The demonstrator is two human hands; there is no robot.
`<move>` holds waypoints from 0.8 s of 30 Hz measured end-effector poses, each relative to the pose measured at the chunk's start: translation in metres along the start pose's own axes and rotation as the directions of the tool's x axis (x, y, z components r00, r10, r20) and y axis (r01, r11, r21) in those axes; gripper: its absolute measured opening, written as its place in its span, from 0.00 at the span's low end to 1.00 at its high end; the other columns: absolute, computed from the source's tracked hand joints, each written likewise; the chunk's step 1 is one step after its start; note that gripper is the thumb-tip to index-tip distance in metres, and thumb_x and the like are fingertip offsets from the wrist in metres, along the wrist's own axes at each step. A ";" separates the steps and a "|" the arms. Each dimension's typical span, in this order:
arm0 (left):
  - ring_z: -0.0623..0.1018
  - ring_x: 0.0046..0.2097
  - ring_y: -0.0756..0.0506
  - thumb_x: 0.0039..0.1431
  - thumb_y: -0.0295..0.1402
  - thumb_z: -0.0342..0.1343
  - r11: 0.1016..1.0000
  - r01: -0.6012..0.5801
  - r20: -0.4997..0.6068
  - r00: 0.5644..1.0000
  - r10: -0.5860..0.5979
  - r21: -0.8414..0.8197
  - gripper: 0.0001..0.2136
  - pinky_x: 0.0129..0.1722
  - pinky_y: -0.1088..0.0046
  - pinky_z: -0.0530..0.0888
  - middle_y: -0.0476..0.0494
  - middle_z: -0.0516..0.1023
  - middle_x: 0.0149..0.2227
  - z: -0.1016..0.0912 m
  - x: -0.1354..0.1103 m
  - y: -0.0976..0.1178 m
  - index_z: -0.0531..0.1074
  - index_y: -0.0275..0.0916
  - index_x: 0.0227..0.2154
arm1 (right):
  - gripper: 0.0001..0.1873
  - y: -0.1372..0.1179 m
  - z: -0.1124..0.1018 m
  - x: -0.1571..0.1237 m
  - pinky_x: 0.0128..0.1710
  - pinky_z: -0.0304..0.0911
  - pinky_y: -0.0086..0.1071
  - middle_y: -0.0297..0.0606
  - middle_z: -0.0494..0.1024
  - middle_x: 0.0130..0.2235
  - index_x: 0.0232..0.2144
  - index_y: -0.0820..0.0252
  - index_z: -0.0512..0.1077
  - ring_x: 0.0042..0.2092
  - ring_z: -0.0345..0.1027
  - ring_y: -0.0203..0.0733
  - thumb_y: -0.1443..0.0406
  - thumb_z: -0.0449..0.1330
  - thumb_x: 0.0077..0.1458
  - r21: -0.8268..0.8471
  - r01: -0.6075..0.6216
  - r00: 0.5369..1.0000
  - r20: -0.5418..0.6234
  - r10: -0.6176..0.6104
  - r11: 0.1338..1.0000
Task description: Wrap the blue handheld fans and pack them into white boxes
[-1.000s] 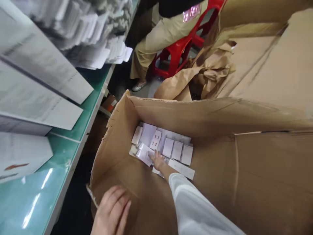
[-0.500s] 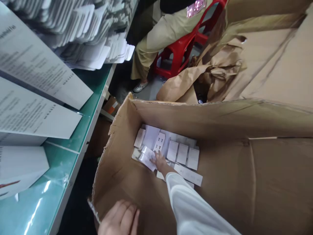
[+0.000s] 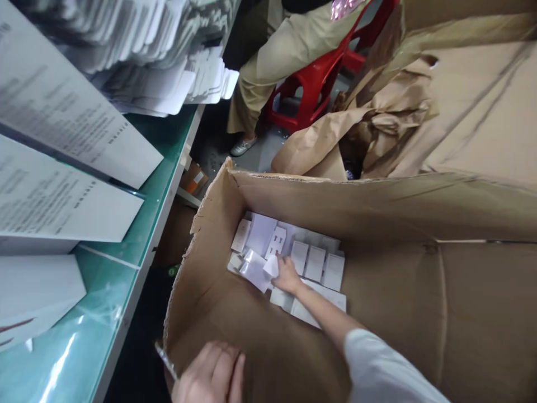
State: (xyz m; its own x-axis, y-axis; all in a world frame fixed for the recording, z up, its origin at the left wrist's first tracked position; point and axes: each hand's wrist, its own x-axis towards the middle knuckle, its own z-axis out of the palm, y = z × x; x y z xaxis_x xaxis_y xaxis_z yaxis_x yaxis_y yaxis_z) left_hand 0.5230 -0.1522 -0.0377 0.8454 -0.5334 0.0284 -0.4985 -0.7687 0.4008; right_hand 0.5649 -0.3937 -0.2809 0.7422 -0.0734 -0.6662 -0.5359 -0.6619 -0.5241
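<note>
Deep inside a large cardboard box (image 3: 398,313), my right hand (image 3: 287,274) is closed on a small white box (image 3: 272,265). Around it on the carton's floor lie several flat white boxes, among them a printed one (image 3: 276,242) with small dark marks and a row of upright ones (image 3: 314,262). A glossy white piece (image 3: 254,270) lies just left of the fingers. My left hand (image 3: 212,372) is curled at the carton's torn near-left rim, its fingers wrapped over the edge; part of the grip is hidden.
On the left, a green-topped table (image 3: 126,268) carries large white printed boxes (image 3: 75,106) and stacks of white cards (image 3: 163,84). Beyond the carton, a person's leg (image 3: 289,50) shows beside a red plastic chair (image 3: 302,95). Crumpled brown paper (image 3: 327,134) fills another carton (image 3: 482,112).
My right hand has gone from resting among the white boxes to gripping a small white one, shifting slightly right. A long white box below the hand has changed position. The left hand stays put.
</note>
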 end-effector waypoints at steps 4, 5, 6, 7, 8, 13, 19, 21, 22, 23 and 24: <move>0.76 0.53 0.40 0.60 0.39 0.55 0.845 0.407 0.228 0.910 -0.345 -0.347 0.18 0.47 0.64 0.78 0.41 0.75 0.53 -0.007 0.008 -0.006 0.69 0.49 0.53 | 0.44 0.013 -0.099 -0.060 0.55 0.62 0.41 0.45 0.67 0.56 0.61 0.58 0.55 0.56 0.64 0.52 0.62 0.62 0.41 0.446 0.287 0.939 0.044 -0.341 0.848; 0.72 0.57 0.38 0.59 0.42 0.56 0.726 0.505 0.260 0.863 -0.434 -0.466 0.24 0.50 0.61 0.76 0.39 0.70 0.58 -0.009 0.011 -0.004 0.63 0.49 0.58 | 0.47 0.012 -0.119 -0.077 0.54 0.62 0.43 0.45 0.67 0.57 0.62 0.56 0.52 0.56 0.64 0.54 0.59 0.64 0.40 0.629 0.337 0.896 0.013 -0.443 0.701; 0.67 0.61 0.36 0.56 0.45 0.59 0.588 0.551 0.294 0.827 -0.479 -0.592 0.32 0.52 0.58 0.74 0.36 0.64 0.62 -0.011 0.014 0.000 0.56 0.49 0.62 | 0.48 0.008 -0.135 -0.094 0.54 0.62 0.44 0.45 0.66 0.58 0.62 0.54 0.52 0.57 0.64 0.54 0.58 0.66 0.39 0.725 0.355 0.866 -0.018 -0.499 0.590; 0.63 0.64 0.34 0.52 0.47 0.62 0.449 0.546 0.327 0.816 -0.477 -0.708 0.41 0.52 0.56 0.73 0.34 0.57 0.65 -0.013 0.018 0.007 0.49 0.49 0.65 | 0.49 0.002 -0.147 -0.110 0.54 0.61 0.45 0.44 0.66 0.59 0.62 0.52 0.52 0.57 0.64 0.54 0.56 0.67 0.40 0.783 0.362 0.843 -0.043 -0.536 0.506; 0.59 0.65 0.32 0.45 0.48 0.67 0.325 0.504 0.344 0.830 -0.440 -0.801 0.50 0.52 0.55 0.73 0.32 0.51 0.67 -0.018 0.022 0.015 0.42 0.50 0.66 | 0.49 -0.006 -0.155 -0.123 0.54 0.61 0.46 0.44 0.66 0.59 0.62 0.50 0.52 0.57 0.64 0.54 0.55 0.69 0.39 0.809 0.373 0.819 -0.057 -0.571 0.455; 0.64 0.61 0.28 0.33 0.49 0.72 -0.059 0.167 0.176 0.881 -0.439 -0.984 0.61 0.45 0.50 0.75 0.33 0.56 0.64 -0.068 0.031 0.054 0.35 0.57 0.65 | 0.49 -0.065 -0.146 -0.158 0.53 0.63 0.49 0.46 0.65 0.60 0.62 0.44 0.51 0.59 0.61 0.61 0.56 0.70 0.41 0.720 0.555 0.718 -0.160 -0.678 0.417; 0.68 0.59 0.30 0.37 0.52 0.69 0.213 -0.123 -0.218 0.831 -0.511 -0.969 0.50 0.57 0.52 0.68 0.37 0.67 0.59 -0.133 -0.009 0.047 0.52 0.48 0.63 | 0.43 -0.145 -0.097 -0.179 0.58 0.57 0.54 0.46 0.73 0.55 0.59 0.50 0.62 0.58 0.64 0.61 0.51 0.68 0.41 0.902 0.367 0.528 -0.001 -0.849 0.227; 0.70 0.57 0.30 0.35 0.54 0.69 0.373 -0.082 -0.272 0.827 -0.492 -0.924 0.46 0.56 0.53 0.69 0.35 0.72 0.54 -0.138 -0.026 0.046 0.62 0.42 0.58 | 0.41 -0.171 -0.082 -0.189 0.56 0.58 0.52 0.45 0.77 0.50 0.56 0.53 0.66 0.55 0.67 0.60 0.51 0.69 0.39 0.956 0.226 0.473 0.058 -0.879 0.185; 0.71 0.55 0.30 0.34 0.53 0.70 0.439 -0.029 -0.272 0.821 -0.502 -0.898 0.44 0.54 0.54 0.71 0.35 0.75 0.50 -0.138 -0.033 0.048 0.65 0.40 0.55 | 0.39 -0.183 -0.075 -0.195 0.55 0.59 0.51 0.45 0.77 0.49 0.55 0.54 0.68 0.53 0.68 0.58 0.52 0.70 0.39 0.970 0.173 0.445 0.079 -0.892 0.172; 0.74 0.53 0.30 0.34 0.52 0.70 0.489 0.033 -0.265 0.807 -0.527 -0.871 0.41 0.52 0.55 0.73 0.35 0.77 0.47 -0.137 -0.040 0.052 0.68 0.38 0.52 | 0.37 -0.193 -0.069 -0.201 0.54 0.60 0.50 0.44 0.78 0.48 0.53 0.55 0.70 0.52 0.69 0.56 0.54 0.70 0.39 0.976 0.134 0.410 0.100 -0.907 0.169; 0.76 0.50 0.31 0.35 0.50 0.71 0.520 0.098 -0.258 0.781 -0.569 -0.849 0.38 0.50 0.56 0.75 0.35 0.78 0.45 -0.137 -0.045 0.057 0.70 0.36 0.50 | 0.35 -0.202 -0.063 -0.206 0.53 0.61 0.48 0.44 0.77 0.48 0.52 0.55 0.71 0.50 0.70 0.54 0.55 0.71 0.39 0.979 0.109 0.374 0.120 -0.920 0.172</move>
State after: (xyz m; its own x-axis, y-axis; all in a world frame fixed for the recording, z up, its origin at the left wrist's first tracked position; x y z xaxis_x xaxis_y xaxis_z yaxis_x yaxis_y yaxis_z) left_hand 0.4825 -0.1235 0.1090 0.9932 0.1124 0.0305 -0.0131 -0.1522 0.9883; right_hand 0.5453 -0.2916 -0.0043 0.7222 0.6706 0.1693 -0.4051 0.6086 -0.6823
